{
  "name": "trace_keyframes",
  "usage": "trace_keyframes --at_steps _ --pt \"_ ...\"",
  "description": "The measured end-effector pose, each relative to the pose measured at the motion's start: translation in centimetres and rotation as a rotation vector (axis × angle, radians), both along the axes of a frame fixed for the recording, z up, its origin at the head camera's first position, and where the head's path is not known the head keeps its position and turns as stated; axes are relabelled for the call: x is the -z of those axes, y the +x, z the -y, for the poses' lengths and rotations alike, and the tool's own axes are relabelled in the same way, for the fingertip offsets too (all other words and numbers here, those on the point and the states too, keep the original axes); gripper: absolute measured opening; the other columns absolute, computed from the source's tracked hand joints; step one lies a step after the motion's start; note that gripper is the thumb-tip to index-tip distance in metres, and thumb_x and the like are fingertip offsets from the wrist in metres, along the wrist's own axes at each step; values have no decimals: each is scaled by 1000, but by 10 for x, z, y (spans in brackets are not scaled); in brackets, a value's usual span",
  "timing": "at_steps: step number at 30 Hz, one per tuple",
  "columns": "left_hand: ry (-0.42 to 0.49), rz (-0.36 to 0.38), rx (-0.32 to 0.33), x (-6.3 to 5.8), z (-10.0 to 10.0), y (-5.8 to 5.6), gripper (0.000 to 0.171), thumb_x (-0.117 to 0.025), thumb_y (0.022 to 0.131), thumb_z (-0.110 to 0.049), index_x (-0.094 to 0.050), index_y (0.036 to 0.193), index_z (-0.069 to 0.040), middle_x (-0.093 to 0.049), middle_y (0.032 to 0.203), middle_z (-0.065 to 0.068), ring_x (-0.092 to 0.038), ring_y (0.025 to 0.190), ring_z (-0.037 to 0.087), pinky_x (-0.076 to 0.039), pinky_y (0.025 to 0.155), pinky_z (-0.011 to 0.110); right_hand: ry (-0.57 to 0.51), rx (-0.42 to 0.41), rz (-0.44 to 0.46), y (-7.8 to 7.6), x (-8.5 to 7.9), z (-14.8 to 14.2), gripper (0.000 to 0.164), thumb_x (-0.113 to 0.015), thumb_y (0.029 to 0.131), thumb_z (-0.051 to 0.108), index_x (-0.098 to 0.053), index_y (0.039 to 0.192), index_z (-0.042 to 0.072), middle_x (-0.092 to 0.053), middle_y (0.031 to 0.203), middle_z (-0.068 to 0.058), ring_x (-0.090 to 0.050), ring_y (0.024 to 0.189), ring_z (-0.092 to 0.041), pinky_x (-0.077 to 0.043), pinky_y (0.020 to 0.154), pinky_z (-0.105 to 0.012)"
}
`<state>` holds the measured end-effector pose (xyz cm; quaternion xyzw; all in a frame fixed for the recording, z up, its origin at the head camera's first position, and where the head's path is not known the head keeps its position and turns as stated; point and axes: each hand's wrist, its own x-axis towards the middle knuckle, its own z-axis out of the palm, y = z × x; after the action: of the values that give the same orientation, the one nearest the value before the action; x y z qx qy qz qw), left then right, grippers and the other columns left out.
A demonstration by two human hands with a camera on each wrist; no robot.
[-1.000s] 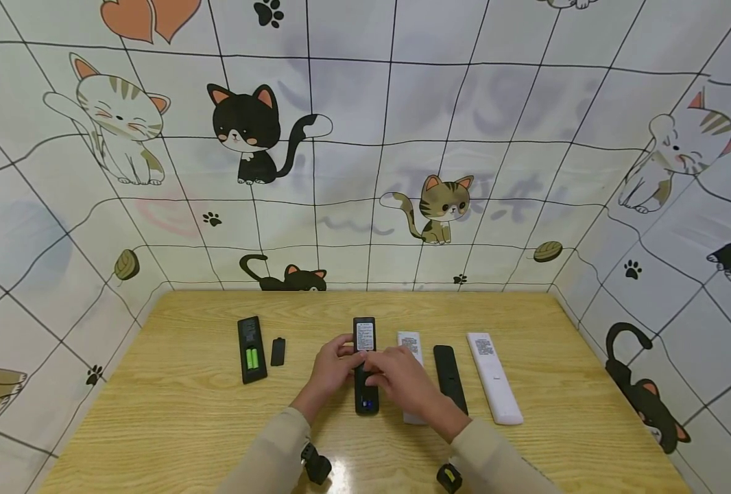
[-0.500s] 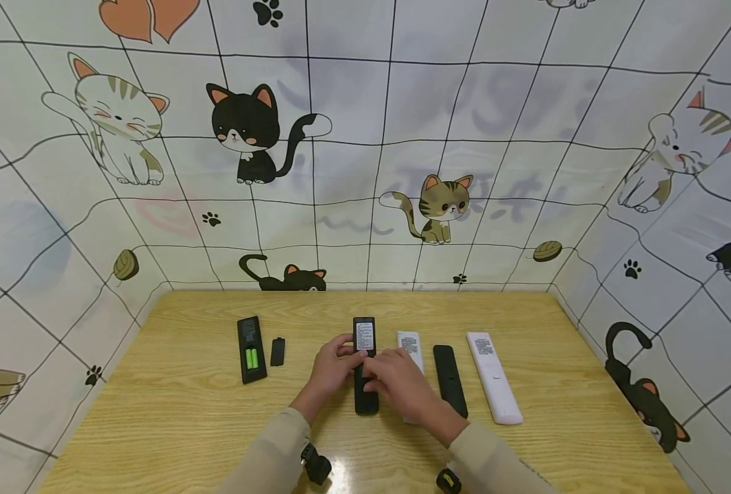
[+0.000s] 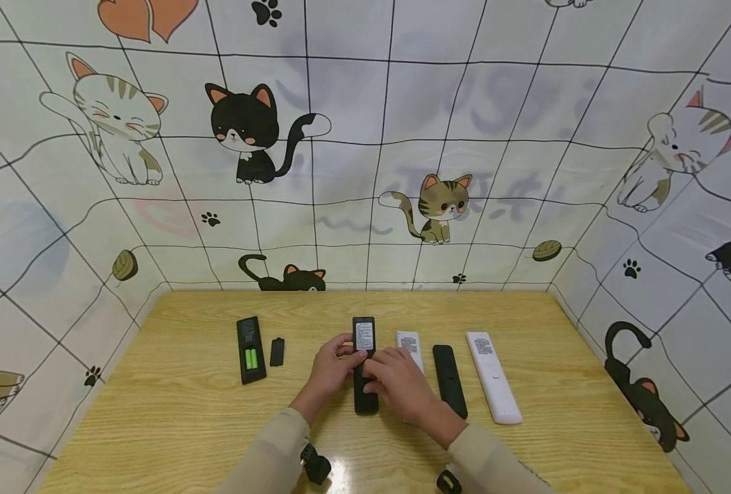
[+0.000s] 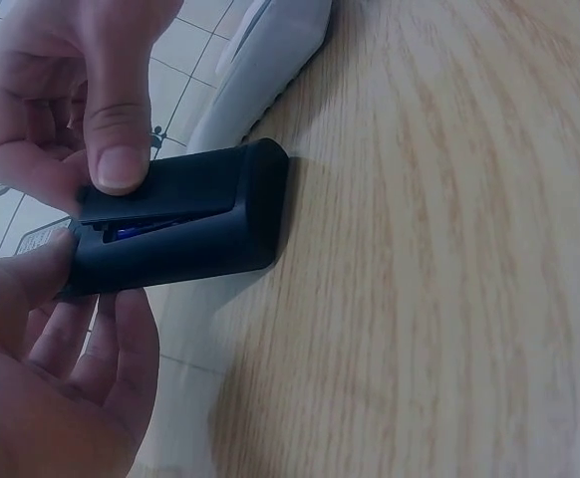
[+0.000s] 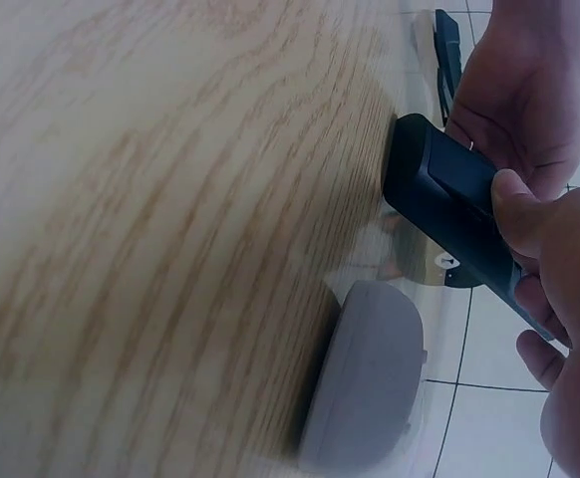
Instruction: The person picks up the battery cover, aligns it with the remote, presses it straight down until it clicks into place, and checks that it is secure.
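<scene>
A black remote control (image 3: 364,398) lies back side up in the middle of the table, a white label near its far end. My left hand (image 3: 333,367) grips its left side, the thumb across it below the label. With my right hand (image 3: 402,384) I hold its battery cover (image 4: 185,182), thumb on top. In the left wrist view the cover sits at a slant over the compartment, its near-table end down and its thumb end raised. A blue battery (image 4: 136,231) shows through the wedge-shaped gap. In the right wrist view both hands surround the remote.
At left, another black remote (image 3: 252,350) shows two green batteries, its loose cover (image 3: 277,352) beside it. To the right lie a white remote (image 3: 410,341) partly behind my right hand, a black remote (image 3: 450,381) and a longer white remote (image 3: 494,377). A cat-print cloth (image 3: 353,171) surrounds the table.
One second ago blue battery showed at the remote's near end in the head view; now the battery cover lies over that part. My right hand has shifted slightly left; the left hand stays put.
</scene>
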<state>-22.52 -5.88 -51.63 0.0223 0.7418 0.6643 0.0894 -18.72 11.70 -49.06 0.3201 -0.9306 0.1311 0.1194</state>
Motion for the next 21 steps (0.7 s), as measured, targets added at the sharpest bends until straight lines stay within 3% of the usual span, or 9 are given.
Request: trace_keyframes --at_steps 6,14,21 --pt "-2 8 -6 0 -2 1 44 -67 93 -18 -55 135 -7 -70 110 19 -64 80 13 -56 67 37 18 24 31 1 -2 0 18 -71 86 38 -62 96 26 -65 96 11 -56 95 -9 -41 90 -35" --pt "-15 4 -11 -1 -3 1 43 -68 92 -20 -57 133 -10 -71 107 15 -64 79 11 -55 67 33 46 49 -23 -2 0 1 22 -74 82 40 -65 96 25 -67 91 12 -57 90 -8 -42 88 -34" --pt "-17 4 -14 0 -2 0 43 -68 92 -20 -57 133 -10 -71 107 15 -63 78 11 -55 66 33 52 60 -12 -1 -1 2 23 -74 82 41 -66 96 25 -67 91 11 -56 90 -9 -42 89 -35"
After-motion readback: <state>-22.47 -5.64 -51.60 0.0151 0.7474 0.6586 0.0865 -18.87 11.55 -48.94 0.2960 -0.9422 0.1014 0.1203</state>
